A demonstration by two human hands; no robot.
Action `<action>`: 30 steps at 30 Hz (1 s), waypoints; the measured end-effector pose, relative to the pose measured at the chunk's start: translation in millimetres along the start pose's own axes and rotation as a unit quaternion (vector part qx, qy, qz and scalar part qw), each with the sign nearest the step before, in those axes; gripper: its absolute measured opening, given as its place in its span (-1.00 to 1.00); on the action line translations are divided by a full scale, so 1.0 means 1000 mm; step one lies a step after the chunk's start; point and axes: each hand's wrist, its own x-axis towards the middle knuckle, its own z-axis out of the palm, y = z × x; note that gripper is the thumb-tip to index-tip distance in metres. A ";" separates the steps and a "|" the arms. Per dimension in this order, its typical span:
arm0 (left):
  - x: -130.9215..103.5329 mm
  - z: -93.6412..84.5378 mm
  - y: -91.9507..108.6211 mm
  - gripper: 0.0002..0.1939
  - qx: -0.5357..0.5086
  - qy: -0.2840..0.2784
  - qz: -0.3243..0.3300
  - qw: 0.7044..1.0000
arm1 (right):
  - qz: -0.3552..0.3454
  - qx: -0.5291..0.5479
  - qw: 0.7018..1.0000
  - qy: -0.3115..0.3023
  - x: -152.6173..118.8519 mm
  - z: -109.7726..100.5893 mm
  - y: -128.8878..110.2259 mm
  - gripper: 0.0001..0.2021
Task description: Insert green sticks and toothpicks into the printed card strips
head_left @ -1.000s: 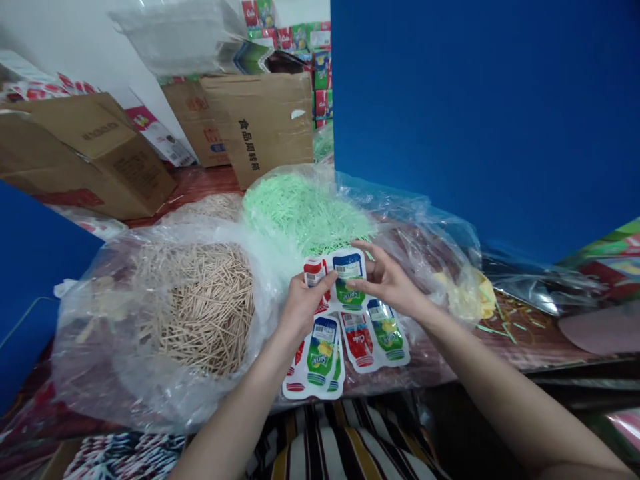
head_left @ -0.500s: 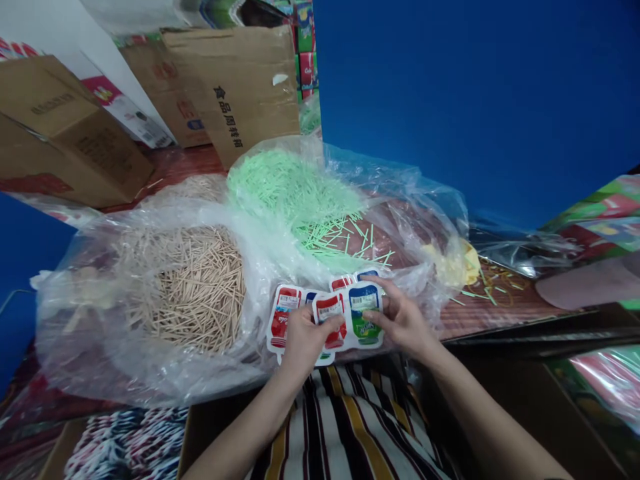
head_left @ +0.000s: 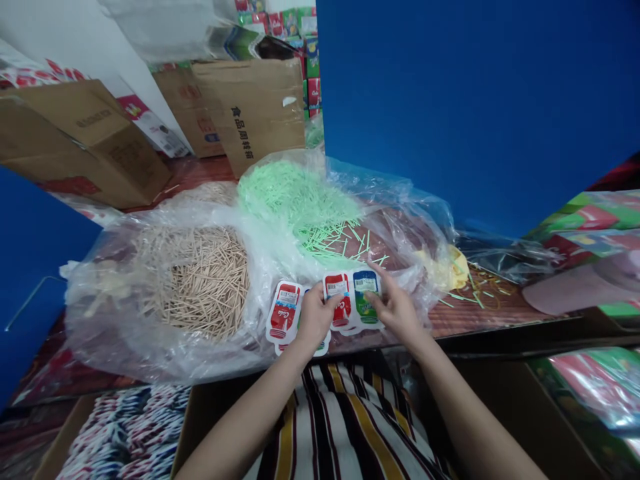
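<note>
Two joined candy packs, a red cola one and a green-blue Sprite one, form a card (head_left: 338,293) at the table's front edge. My left hand (head_left: 316,317) pinches its left side, thumb on the red half. On its right side, my right hand (head_left: 397,307) grips the green half, thumb on the front and index finger stretched along the top corner. Another red cola pack (head_left: 285,310) lies left of my left hand, with more packs partly hidden beneath. Green sticks (head_left: 340,240) spill from a clear bag just behind the card.
Brown sticks (head_left: 210,287) fill an open plastic bag at the left. Cardboard boxes (head_left: 270,100) stand behind. Yellow material (head_left: 457,268) and a pinkish cylinder (head_left: 580,285) are on the right. A box of striped packs (head_left: 130,433) sits below left. A blue panel (head_left: 450,100) rises behind.
The view has shifted, so the boxes appear lower. Both hands still hold the card, which now sits slightly higher and farther from the red pack at the left.
</note>
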 end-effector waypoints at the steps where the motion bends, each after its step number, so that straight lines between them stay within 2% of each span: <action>1: 0.003 0.000 0.000 -0.66 0.051 0.020 0.020 0.998 | -0.019 -0.084 0.996 0.007 0.005 0.000 0.004 -0.46; 3: 0.004 -0.006 0.001 -0.65 0.186 0.074 0.063 0.978 | -0.045 -0.208 0.977 0.016 0.011 0.001 0.015 -0.52; 6: -0.003 -0.029 0.000 -0.83 0.373 0.137 0.114 0.911 | -0.071 -0.258 0.963 0.026 0.013 0.002 0.030 -0.56; 10: -0.012 -0.068 -0.009 -0.79 0.552 0.197 0.039 0.809 | -0.114 -0.257 0.954 0.108 0.009 0.002 0.039 -0.65; 12: -0.013 -0.080 -0.016 -0.66 0.577 0.212 -0.011 0.789 | -0.151 -0.254 0.944 0.145 0.009 0.000 0.035 -0.68; 14: -0.011 -0.087 -0.022 -0.61 0.562 0.212 -0.045 0.798 | -0.195 -0.242 0.938 0.153 0.011 0.000 0.026 -0.70; 19: -0.005 -0.090 -0.026 -0.82 0.491 0.197 -0.089 0.844 | -0.267 -0.196 0.938 0.102 0.021 0.012 -0.001 -0.76; 24: -0.003 -0.087 -0.024 -0.58 0.453 0.202 -0.116 0.861 | -0.314 -0.170 0.934 0.012 0.029 0.041 -0.008 -0.78; 27: -0.004 -0.086 -0.024 -0.66 0.409 0.213 -0.110 0.880 | -0.335 -0.170 0.926 -0.036 0.030 0.056 -0.006 -0.78; 30: -0.013 -0.086 -0.017 -0.68 0.336 0.237 -0.052 0.910 | -0.337 -0.168 0.924 -0.062 0.032 0.065 -0.009 -0.77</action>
